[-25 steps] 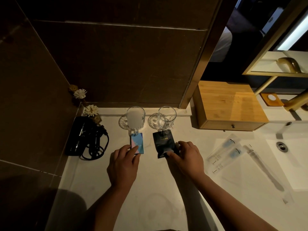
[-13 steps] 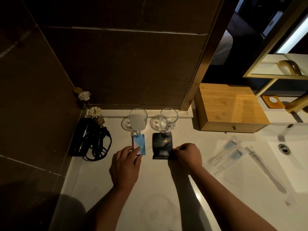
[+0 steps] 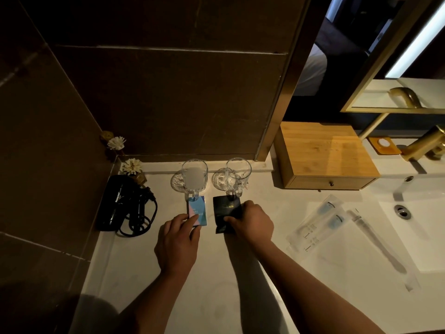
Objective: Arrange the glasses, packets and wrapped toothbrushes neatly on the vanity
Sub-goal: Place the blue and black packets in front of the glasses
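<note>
Two clear glass mugs stand on coasters at the back of the white vanity [image 3: 212, 280]: the left glass [image 3: 194, 175] and the right glass [image 3: 238, 173]. In front of the left one lies a blue and pink packet [image 3: 198, 210], with the fingers of my left hand [image 3: 177, 239] on its near edge. A black packet [image 3: 226, 209] lies in front of the right glass, and my right hand [image 3: 251, 219] pinches its near right side. Two wrapped toothbrushes [image 3: 317, 222] and a third long wrapped item [image 3: 375, 244] lie to the right by the sink.
A black hair dryer [image 3: 120, 203] with coiled cord fills the left corner beside small white flowers [image 3: 132, 166]. A wooden drawer box [image 3: 325, 156] stands at the back right. The sink basin [image 3: 419, 227] with a gold faucet [image 3: 426, 144] is at the far right.
The black packet was tilted a second ago and now lies straighter in front of the right glass. My right hand shifted with it. The left hand stays on the blue packet.
</note>
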`<state>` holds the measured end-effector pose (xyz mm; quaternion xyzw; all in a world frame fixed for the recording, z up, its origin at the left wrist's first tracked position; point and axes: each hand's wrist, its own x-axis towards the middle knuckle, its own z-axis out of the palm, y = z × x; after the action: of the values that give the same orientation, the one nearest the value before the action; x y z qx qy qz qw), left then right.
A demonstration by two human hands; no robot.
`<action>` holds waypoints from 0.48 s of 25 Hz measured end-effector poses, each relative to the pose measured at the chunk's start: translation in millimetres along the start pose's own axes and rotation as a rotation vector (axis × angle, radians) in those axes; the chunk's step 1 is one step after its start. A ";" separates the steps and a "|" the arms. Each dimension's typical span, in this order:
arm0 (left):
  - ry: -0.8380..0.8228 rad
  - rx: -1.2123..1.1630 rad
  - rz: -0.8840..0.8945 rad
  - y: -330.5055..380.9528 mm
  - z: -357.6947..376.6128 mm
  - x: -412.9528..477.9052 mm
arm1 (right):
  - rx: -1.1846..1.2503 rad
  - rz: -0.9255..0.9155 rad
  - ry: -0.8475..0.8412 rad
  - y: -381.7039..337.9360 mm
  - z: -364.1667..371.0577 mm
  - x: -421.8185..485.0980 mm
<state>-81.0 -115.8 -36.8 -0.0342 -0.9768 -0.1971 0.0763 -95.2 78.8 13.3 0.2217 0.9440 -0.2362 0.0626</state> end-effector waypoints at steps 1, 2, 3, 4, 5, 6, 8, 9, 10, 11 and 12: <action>0.000 -0.005 0.001 0.4 -0.3 -0.3 | 0.054 0.034 -0.014 -0.1 1.3 1.4; 0.006 -0.011 0.004 1.0 -1.0 -0.4 | 0.123 0.087 -0.027 1.6 0.9 3.0; 0.014 -0.020 0.005 1.1 -1.4 -0.4 | 0.178 0.142 -0.042 4.6 0.1 5.2; 0.020 -0.025 0.006 1.2 -1.6 -0.3 | 0.208 0.184 -0.053 7.6 -0.9 7.7; 0.024 -0.025 0.007 1.2 -1.6 -0.4 | 0.213 0.203 -0.064 10.1 -2.5 9.0; 0.027 -0.024 0.007 1.2 -1.6 -0.5 | 0.198 0.196 -0.071 11.6 -3.6 10.0; 0.033 -0.027 0.006 0.9 -1.4 -0.5 | 0.138 0.136 -0.062 12.7 -6.7 7.4; 0.032 -0.027 0.005 0.9 -1.2 -0.6 | 0.104 0.096 -0.046 14.4 -8.2 4.6; 0.030 -0.022 0.008 0.8 -1.4 -0.3 | 0.081 0.059 -0.028 17.4 -9.4 1.5; 0.025 -0.013 0.011 0.7 -1.4 -0.5 | 0.065 0.033 -0.020 20.0 -11.9 -3.5; 0.022 -0.003 0.014 0.8 -1.5 -0.1 | 0.040 0.009 -0.018 21.8 -13.4 -9.0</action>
<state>-80.6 -115.7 -35.1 -0.0389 -0.9753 -0.1986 0.0883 -77.5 98.9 18.0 0.2248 0.9376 -0.2566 0.0677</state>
